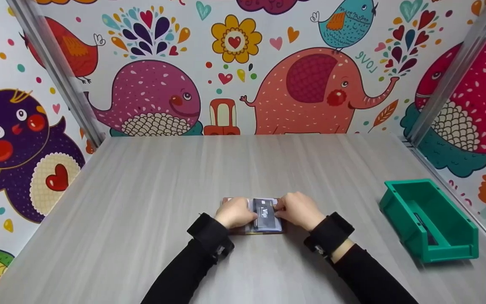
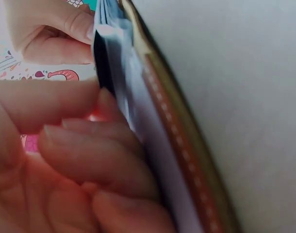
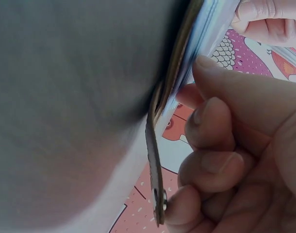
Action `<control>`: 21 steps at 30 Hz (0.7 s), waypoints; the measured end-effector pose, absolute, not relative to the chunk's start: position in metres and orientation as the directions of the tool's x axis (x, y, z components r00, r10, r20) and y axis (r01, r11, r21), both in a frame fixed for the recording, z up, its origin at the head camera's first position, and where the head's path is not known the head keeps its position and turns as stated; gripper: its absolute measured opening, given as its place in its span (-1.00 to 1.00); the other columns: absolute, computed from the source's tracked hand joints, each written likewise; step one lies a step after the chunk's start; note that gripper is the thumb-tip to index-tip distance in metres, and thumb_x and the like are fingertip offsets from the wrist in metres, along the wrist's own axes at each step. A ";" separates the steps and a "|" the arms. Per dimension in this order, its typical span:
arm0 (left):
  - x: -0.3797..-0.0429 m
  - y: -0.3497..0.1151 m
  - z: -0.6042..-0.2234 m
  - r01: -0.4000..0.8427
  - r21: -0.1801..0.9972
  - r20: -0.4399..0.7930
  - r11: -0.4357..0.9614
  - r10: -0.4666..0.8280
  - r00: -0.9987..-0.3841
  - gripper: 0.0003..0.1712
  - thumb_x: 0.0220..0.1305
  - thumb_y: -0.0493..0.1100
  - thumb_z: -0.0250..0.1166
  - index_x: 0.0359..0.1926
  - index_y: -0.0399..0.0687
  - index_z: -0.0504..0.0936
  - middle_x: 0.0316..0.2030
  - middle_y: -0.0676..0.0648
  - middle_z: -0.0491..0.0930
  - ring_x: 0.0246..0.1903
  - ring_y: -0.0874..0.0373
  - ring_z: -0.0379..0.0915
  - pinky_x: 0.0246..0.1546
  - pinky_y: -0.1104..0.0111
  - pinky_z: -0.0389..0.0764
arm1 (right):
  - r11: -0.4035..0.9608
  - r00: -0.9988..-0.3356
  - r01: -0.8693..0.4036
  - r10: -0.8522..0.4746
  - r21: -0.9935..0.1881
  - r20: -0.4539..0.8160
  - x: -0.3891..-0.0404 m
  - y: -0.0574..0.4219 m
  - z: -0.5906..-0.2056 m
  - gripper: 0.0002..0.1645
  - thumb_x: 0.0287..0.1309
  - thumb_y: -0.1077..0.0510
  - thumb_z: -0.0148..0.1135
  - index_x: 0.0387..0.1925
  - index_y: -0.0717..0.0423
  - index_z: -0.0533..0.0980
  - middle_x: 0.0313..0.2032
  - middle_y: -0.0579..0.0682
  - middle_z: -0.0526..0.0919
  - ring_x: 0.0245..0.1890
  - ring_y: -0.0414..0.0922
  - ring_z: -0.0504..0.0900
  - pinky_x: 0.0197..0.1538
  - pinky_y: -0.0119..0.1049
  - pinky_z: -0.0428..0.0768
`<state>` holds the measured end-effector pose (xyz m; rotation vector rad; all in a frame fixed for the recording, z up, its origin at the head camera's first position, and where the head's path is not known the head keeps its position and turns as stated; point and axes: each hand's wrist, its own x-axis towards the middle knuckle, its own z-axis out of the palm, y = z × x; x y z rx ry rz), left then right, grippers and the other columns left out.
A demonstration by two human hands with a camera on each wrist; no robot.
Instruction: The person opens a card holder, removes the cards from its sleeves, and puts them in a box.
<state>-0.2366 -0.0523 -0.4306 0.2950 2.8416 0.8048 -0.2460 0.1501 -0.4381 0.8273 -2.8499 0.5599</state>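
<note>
A card holder (image 1: 274,231) with clear plastic sleeves lies spread open on the table in the head view. On its right half sits a black card (image 1: 265,214) printed "Vip". My left hand (image 1: 236,212) pinches the card's left edge between thumb and forefinger, other fingers curled over the left half. At the right edge, my right hand (image 1: 298,210) pinches the sleeve side of the holder, its fingers curled. The left wrist view shows the holder's brown stitched border (image 2: 174,141). A strap with a metal snap (image 3: 156,179) sticks out beside the right fingers.
A green plastic bin (image 1: 452,253) stands at the right of the table, with a dark flat item (image 1: 424,230) inside. Walls with cartoon animal prints (image 1: 226,84) enclose the table (image 1: 163,169) at the back and sides.
</note>
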 end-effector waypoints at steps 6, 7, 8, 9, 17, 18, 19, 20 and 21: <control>-0.238 -0.057 -0.430 0.138 0.585 -0.116 0.799 0.250 -0.961 -0.78 0.03 -0.10 0.40 -0.50 -0.15 0.61 -0.46 -0.05 0.58 -0.43 0.07 0.42 -0.16 0.17 0.47 | 0.791 -0.847 -0.531 -0.485 -0.304 0.217 -0.245 0.150 -0.437 -0.95 -0.07 0.24 0.51 -0.47 0.09 0.75 -0.52 -0.08 0.70 -0.60 -0.21 0.44 -0.50 -0.22 0.47; -0.238 -0.058 -0.429 0.131 0.602 -0.122 0.788 0.252 -0.960 -0.80 0.03 -0.12 0.41 -0.51 -0.15 0.60 -0.49 -0.03 0.56 -0.46 0.08 0.41 -0.22 0.20 0.48 | 0.792 -0.847 -0.531 -0.485 -0.303 0.217 -0.244 0.150 -0.437 -0.94 -0.07 0.24 0.51 -0.47 0.08 0.75 -0.52 -0.09 0.70 -0.60 -0.21 0.44 -0.50 -0.22 0.46; -0.239 -0.059 -0.429 0.126 0.617 -0.125 0.777 0.255 -0.959 -0.80 0.02 -0.14 0.41 -0.52 -0.15 0.59 -0.51 -0.02 0.55 -0.48 0.10 0.40 -0.27 0.23 0.48 | 0.792 -0.847 -0.531 -0.486 -0.302 0.217 -0.244 0.150 -0.437 -0.94 -0.07 0.24 0.51 -0.46 0.08 0.75 -0.51 -0.09 0.70 -0.60 -0.21 0.44 -0.49 -0.22 0.46; -0.239 -0.061 -0.430 0.123 0.631 -0.126 0.766 0.257 -0.958 -0.81 0.02 -0.15 0.41 -0.53 -0.15 0.58 -0.53 -0.02 0.54 -0.50 0.11 0.40 -0.32 0.26 0.47 | 0.790 -0.845 -0.534 -0.489 -0.301 0.215 -0.244 0.150 -0.437 -0.94 -0.07 0.24 0.51 -0.46 0.08 0.75 -0.51 -0.09 0.70 -0.59 -0.20 0.44 -0.49 -0.22 0.46; -0.239 -0.071 -0.432 0.074 0.729 -0.156 0.680 0.271 -0.950 -0.78 0.05 -0.24 0.39 -0.57 -0.12 0.48 -0.58 0.02 0.45 -0.57 0.18 0.35 -0.52 0.39 0.37 | 0.787 -0.839 -0.544 -0.499 -0.292 0.216 -0.245 0.150 -0.437 -0.92 -0.06 0.25 0.51 -0.42 0.10 0.76 -0.47 -0.07 0.71 -0.57 -0.17 0.50 -0.45 -0.19 0.49; -0.238 -0.073 -0.432 0.070 0.733 -0.158 0.676 0.270 -0.950 -0.75 0.05 -0.24 0.38 -0.59 -0.12 0.46 -0.59 0.02 0.43 -0.59 0.19 0.34 -0.55 0.40 0.36 | 0.788 -0.839 -0.544 -0.499 -0.289 0.217 -0.245 0.150 -0.437 -0.92 -0.06 0.25 0.51 -0.42 0.10 0.76 -0.47 -0.07 0.71 -0.57 -0.17 0.50 -0.45 -0.19 0.49; -0.238 -0.074 -0.432 0.065 0.736 -0.162 0.674 0.268 -0.950 -0.73 0.06 -0.24 0.38 -0.61 -0.11 0.44 -0.60 0.02 0.42 -0.61 0.19 0.33 -0.58 0.41 0.35 | 0.789 -0.839 -0.544 -0.498 -0.287 0.220 -0.245 0.150 -0.437 -0.92 -0.07 0.25 0.51 -0.42 0.09 0.76 -0.47 -0.06 0.72 -0.56 -0.17 0.50 -0.45 -0.19 0.50; -0.239 -0.076 -0.432 0.054 0.739 -0.171 0.671 0.265 -0.949 -0.70 0.07 -0.24 0.38 -0.62 -0.10 0.42 -0.62 0.02 0.40 -0.63 0.20 0.31 -0.61 0.42 0.34 | 0.790 -0.839 -0.543 -0.497 -0.285 0.222 -0.245 0.150 -0.437 -0.91 -0.07 0.25 0.51 -0.42 0.09 0.76 -0.46 -0.06 0.72 -0.56 -0.17 0.50 -0.46 -0.19 0.49; -0.239 -0.078 -0.432 0.045 0.743 -0.178 0.668 0.262 -0.949 -0.69 0.08 -0.24 0.38 -0.63 -0.10 0.40 -0.63 0.03 0.39 -0.65 0.21 0.30 -0.64 0.43 0.33 | 0.790 -0.839 -0.543 -0.496 -0.284 0.224 -0.245 0.150 -0.437 -0.91 -0.07 0.25 0.51 -0.42 0.09 0.76 -0.46 -0.06 0.72 -0.57 -0.16 0.50 -0.46 -0.19 0.50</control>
